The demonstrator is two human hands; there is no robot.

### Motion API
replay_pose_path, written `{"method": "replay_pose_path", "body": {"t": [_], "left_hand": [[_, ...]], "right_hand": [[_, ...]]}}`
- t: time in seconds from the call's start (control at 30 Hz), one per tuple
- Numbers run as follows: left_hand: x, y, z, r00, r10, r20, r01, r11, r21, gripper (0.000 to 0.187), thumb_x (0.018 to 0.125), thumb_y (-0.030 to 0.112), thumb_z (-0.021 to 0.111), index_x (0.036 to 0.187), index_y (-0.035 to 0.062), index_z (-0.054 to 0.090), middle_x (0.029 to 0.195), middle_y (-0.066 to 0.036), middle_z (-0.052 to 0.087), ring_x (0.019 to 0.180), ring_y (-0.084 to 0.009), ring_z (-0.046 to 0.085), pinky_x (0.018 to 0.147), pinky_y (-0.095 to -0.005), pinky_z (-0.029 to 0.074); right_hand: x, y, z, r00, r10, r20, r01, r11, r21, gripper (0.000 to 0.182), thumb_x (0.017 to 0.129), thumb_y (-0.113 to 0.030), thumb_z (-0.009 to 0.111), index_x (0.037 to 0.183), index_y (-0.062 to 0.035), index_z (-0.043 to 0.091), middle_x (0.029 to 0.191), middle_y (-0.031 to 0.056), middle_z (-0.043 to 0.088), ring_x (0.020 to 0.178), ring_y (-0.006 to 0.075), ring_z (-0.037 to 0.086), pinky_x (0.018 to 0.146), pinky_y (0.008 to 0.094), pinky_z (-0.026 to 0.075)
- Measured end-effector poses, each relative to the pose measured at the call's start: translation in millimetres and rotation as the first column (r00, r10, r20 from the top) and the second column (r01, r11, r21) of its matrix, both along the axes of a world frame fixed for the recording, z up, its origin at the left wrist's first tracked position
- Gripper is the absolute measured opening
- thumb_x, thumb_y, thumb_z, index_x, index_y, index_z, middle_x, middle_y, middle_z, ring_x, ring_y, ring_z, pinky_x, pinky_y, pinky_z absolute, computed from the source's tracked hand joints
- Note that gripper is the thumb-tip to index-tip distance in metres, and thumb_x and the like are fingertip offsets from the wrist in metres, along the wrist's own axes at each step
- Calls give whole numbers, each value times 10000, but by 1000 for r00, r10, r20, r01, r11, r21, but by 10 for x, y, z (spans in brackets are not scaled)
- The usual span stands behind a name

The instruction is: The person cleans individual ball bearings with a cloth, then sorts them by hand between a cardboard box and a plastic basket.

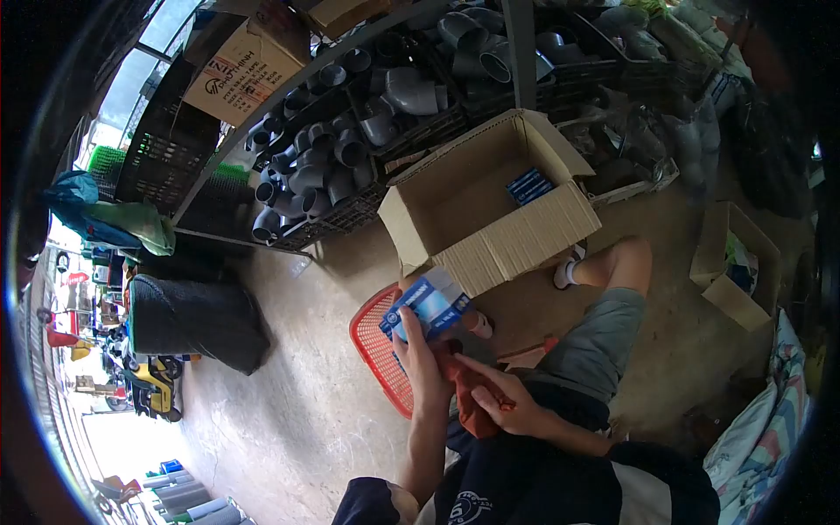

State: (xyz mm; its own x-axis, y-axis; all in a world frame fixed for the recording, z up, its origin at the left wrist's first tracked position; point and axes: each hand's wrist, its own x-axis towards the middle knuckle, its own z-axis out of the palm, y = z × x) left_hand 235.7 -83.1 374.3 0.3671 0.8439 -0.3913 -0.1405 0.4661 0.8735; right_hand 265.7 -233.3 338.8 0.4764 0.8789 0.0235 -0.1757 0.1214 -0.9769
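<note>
1. Crates of grey pipe elbows (313, 178) stand behind the open carton (523, 250), on the side away from the person.
2. The carton is the landmark: flaps spread, upright, at the person's feet.
3. A red basket (372, 331) sits just beside the carton's near left corner, partly hidden by the left forearm.
4. On the carton's near side, the right hand (518, 404) grips a red cloth (473, 418). It looks light, limp and easily bunched; a fold pinched between thumb and fingers should hold.
5. Also on that side, near the carton's left corner, the left hand (424, 360) is closed round a blue-and-white box (435, 303), tilted. I judge it light, thin-walled card, smooth and crushable: best taken lightly by opposite sides.
6. Inside the carton, small blue packs (529, 186) lie toward its far right end.
</note>
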Motion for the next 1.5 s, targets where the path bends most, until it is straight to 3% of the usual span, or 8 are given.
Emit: {"method": "replay_pose_path", "body": {"t": [0.23,0.43,0.6,0.8,1.1,1.23,1.33,1.5], "left_hand": [[-155,-157,-133,942,-273,195,277,961,6,524,934,124,680,1358,88,375,1211,-82,560,1112,-168,573,947,-351,498],[-233,-239,-119,825,-564,-31,565,822,67,710,873,167,729,1447,24,337,1253,-93,573,1169,-193,571,1023,-350,459],[-159,-184,-79,896,-259,360,326,935,-139,365,941,117,611,1273,17,499,1178,-115,627,1113,-231,622,1003,-405,508],[-79,-250,-149,963,-58,265,125,962,-243,332,981,125,625,1275,64,482,1182,-82,620,1082,-199,634,937,-353,532],[-165,-460,-102,997,7,83,5,990,-139,339,981,90,630,1281,26,485,1179,-89,612,1075,-173,605,898,-315,512],[-68,-105,-51,993,42,-107,1,929,371,436,954,73,663,1309,18,416,1159,-91,588,1085,-158,570,888,-294,490],[-113,184,-48,998,19,-59,6,918,396,483,936,58,677,1322,16,390,1149,-81,573,1039,-161,581,867,-291,495],[-480,362,-353,930,34,-365,141,887,441,497,860,106,755,1268,-31,505,1134,-149,599,1010,-174,611,857,-312,504]], "right_hand": [[218,73,-134,629,-316,-710,417,908,-34,515,1081,-330,443,1482,-9,399,1383,110,532,1238,186,513,1077,335,391],[603,75,46,902,-324,-286,361,928,89,508,1081,-303,436,1477,12,396,1420,132,505,1280,213,498,1111,348,363],[504,105,128,939,-333,82,322,938,128,523,1069,-226,437,1520,19,335,1526,180,412,1413,264,394,1170,375,292],[143,298,0,892,-300,338,270,953,136,624,1049,-170,482,1573,16,198,1654,234,94,1526,355,165,1215,426,201],[212,399,74,965,-256,-55,260,959,110,597,1070,-188,428,1575,21,186,1639,194,191,1495,275,244,1210,383,212],[-92,255,3,961,-72,-266,65,997,-36,580,1074,-218,443,1559,24,240,1575,161,341,1438,245,353,1183,365,267],[-105,111,-184,884,-35,-466,-30,991,-132,540,1067,-245,488,1514,26,351,1495,138,462,1350,220,463,1132,349,354],[86,-107,-463,748,-310,-587,88,923,-376,494,1059,-302,521,1439,8,468,1397,115,556,1232,199,556,1066,336,429]]}}
